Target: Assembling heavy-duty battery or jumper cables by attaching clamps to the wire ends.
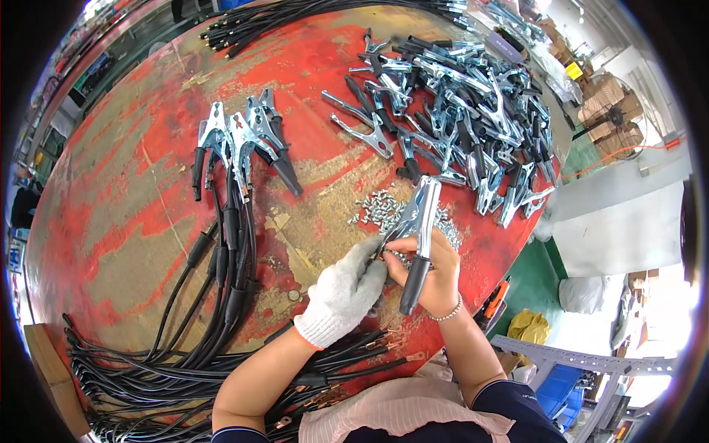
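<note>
A silver metal spring clamp [427,214] with a black handle sleeve points upward between my hands, above the table. My left hand [341,294], in a white knitted glove, is closed around the clamp's left side; its other handle is mostly hidden by the fingers. Bare, with a beaded bracelet at the wrist, my right hand [441,277] grips the clamp near its right handle, thumb and index finger pinched by the glove's fingertips. Whatever small part lies between the fingertips cannot be made out. Loose small screws [380,210] lie just beyond the clamp.
A large heap of loose clamps [461,111] covers the table's far right. At left, several clamps [240,136] are joined to black cables [249,244]. More cables with copper lugs [177,376] lie along the near edge; another cable bundle [295,18] lies at the back.
</note>
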Demonstrator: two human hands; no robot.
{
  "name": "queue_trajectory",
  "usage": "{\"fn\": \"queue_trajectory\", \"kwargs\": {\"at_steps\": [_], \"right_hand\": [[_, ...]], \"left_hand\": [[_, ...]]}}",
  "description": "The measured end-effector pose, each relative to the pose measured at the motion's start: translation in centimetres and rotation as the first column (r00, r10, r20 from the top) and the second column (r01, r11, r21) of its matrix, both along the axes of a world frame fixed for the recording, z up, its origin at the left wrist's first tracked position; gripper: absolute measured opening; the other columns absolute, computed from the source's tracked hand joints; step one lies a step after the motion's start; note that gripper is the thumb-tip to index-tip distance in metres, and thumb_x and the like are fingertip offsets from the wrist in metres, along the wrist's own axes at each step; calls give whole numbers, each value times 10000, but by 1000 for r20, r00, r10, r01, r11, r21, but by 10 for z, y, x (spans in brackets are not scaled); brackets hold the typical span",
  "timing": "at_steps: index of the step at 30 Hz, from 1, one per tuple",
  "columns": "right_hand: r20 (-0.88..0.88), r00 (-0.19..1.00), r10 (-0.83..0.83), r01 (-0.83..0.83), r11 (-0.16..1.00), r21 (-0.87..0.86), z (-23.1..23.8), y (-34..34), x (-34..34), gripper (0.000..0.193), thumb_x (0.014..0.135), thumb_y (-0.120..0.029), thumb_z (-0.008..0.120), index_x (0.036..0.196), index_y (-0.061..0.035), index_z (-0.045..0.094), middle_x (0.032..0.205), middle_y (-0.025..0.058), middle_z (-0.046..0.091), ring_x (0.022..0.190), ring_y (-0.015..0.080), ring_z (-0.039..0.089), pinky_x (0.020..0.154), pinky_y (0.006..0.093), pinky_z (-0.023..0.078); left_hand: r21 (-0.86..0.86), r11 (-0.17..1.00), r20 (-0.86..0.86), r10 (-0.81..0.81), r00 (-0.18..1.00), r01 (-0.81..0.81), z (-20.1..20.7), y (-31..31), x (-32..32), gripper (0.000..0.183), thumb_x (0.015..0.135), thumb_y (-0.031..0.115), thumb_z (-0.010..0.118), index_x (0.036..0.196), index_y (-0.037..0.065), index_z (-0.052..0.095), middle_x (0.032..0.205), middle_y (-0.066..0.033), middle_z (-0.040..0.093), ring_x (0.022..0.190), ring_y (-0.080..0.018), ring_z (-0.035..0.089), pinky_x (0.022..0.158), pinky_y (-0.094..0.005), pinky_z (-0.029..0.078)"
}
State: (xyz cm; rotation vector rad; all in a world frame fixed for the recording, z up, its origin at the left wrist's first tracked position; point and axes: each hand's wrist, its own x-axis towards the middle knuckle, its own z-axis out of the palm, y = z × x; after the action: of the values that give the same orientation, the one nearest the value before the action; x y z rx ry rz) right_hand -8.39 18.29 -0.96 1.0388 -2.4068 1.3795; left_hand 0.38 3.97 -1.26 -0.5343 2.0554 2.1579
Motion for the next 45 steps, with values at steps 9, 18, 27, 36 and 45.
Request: {"fn": "queue_trajectory", "kwargs": {"at_steps": [9, 18, 27, 36, 45], "right_hand": [[-30, 1000, -10, 10, 1000, 8, 1, -1, 0, 225, 657, -28, 822, 853, -84, 725, 800, 93, 641, 688, 249, 633, 592, 330, 495], [-41, 999, -18, 18, 1000, -10, -3, -4, 0, 224, 652, -46, 836, 842, -84, 724, 787, 91, 635, 669, 249, 625, 574, 334, 487], [-110, 994, -20, 19, 1000, -14, -1, -2, -2, 236, 652, -60, 842, 855, -86, 724, 765, 83, 626, 651, 244, 611, 562, 336, 482], [-143, 989, -23, 20, 999, -28, 0, -4, 0, 250, 644, -44, 840, 865, -78, 727, 737, 74, 600, 645, 236, 591, 563, 332, 462], [-181, 983, -25, 19, 999, -31, -6, -2, -3, 232, 649, -59, 834, 856, -83, 733, 696, 77, 569, 606, 240, 562, 525, 338, 439]], "left_hand": [[74, 997, -21, 17, 1000, -15, 1, 0, 0, 367, 963, 119, 540, 1313, 9, 523, 743, -78, 637, 614, -103, 622, 563, -276, 510], [93, 996, -19, 15, 1000, -13, -5, -2, 1, 366, 971, 115, 529, 1316, -7, 511, 804, -84, 659, 647, -102, 630, 571, -273, 510], [102, 995, -13, -1, 1000, 2, 5, -1, -1, 351, 977, 99, 514, 1312, -6, 511, 829, -90, 667, 650, -100, 631, 566, -270, 509], [108, 994, 13, -2, 1000, 0, 2, -2, -2, 361, 980, 113, 515, 1323, 1, 503, 763, -77, 636, 619, -101, 619, 552, -271, 504], [106, 994, -8, -6, 1000, 7, 5, -1, -2, 359, 979, 115, 506, 1323, 11, 503, 719, -69, 615, 581, -103, 599, 527, -270, 493]]}}
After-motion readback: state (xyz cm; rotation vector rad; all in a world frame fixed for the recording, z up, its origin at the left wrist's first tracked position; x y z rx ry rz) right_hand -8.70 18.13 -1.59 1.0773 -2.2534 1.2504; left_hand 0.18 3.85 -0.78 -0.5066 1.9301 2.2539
